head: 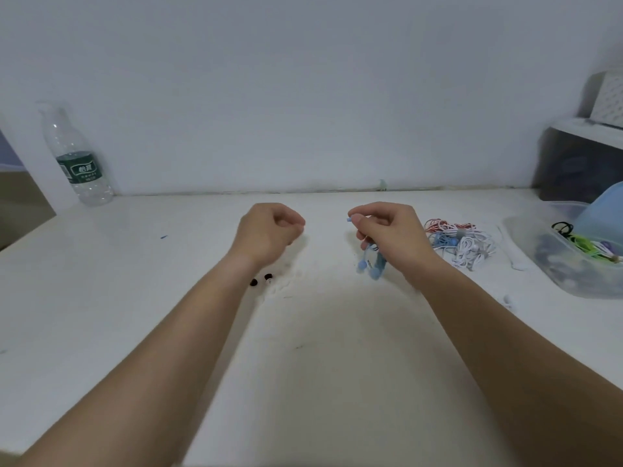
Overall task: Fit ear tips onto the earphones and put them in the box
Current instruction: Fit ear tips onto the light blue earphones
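Head camera: at far left we see a clear water bottle [79,156] standing on the white table [135,298] against the wall. Next comes our left hand [266,230], raised over the table with fingers curled in and thumb tip against the forefinger; we cannot tell whether anything is pinched there. Below its wrist two black ear tips [253,282] lie on the table, close together. Our right hand [387,230] pinches the blue earphones [374,264] between thumb and curled fingers; a small blue end sticks out at the fingertips and the bundled cable hangs beneath the palm. Further right a pile of earphones [458,241], red, blue and white, rests on the table. At the right edge stands the clear box [573,284], open, with dark and green pieces inside and a blue lid [603,210] leaning in it.
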A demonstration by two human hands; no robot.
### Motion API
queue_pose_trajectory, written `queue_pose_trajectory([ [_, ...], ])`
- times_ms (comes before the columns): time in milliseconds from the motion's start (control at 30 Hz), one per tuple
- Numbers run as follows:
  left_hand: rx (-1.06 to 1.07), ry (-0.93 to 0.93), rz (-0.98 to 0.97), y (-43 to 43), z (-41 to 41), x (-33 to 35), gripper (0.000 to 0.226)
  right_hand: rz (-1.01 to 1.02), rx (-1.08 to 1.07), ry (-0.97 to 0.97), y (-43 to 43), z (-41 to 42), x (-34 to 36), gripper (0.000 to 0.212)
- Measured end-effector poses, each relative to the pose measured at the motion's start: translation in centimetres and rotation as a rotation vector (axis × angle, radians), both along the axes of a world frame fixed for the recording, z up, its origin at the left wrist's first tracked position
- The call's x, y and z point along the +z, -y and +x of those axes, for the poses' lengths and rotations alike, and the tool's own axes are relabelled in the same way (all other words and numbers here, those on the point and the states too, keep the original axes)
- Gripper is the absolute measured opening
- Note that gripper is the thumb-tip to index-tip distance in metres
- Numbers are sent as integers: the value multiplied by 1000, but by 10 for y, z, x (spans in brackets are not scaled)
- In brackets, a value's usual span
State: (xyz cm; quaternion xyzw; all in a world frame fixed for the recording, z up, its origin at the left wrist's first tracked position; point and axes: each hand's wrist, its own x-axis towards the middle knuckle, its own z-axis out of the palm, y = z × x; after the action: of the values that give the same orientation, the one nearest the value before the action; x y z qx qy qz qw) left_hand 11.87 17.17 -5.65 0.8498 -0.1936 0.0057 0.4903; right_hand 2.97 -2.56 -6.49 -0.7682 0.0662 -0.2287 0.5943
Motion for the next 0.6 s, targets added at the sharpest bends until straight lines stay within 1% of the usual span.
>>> queue_pose_trajectory([
  [100, -19, -18, 148, -14, 12, 3, 12, 49, 32, 16, -5, 5, -5, 12],
  [233, -39, -4, 250, -21, 18, -7, 12, 124, 81, -24, -9, 8, -19, 13],
  [367, -51, 38, 399, -16, 16, -13, 10, 252, 125, -55, -12, 13, -22, 12],
  [467, -79, 67, 424, -16, 12, -9, 12, 283, 122, -99, -11, 16, -25, 11],
  [533, -156, 49, 400, -18, 6, -5, 10, 275, 130, -120, -10, 15, -28, 11],
  [600, -223, 14, 416, -19, -1, -1, 7, 260, 135, -120, -9, 14, -29, 11],
])
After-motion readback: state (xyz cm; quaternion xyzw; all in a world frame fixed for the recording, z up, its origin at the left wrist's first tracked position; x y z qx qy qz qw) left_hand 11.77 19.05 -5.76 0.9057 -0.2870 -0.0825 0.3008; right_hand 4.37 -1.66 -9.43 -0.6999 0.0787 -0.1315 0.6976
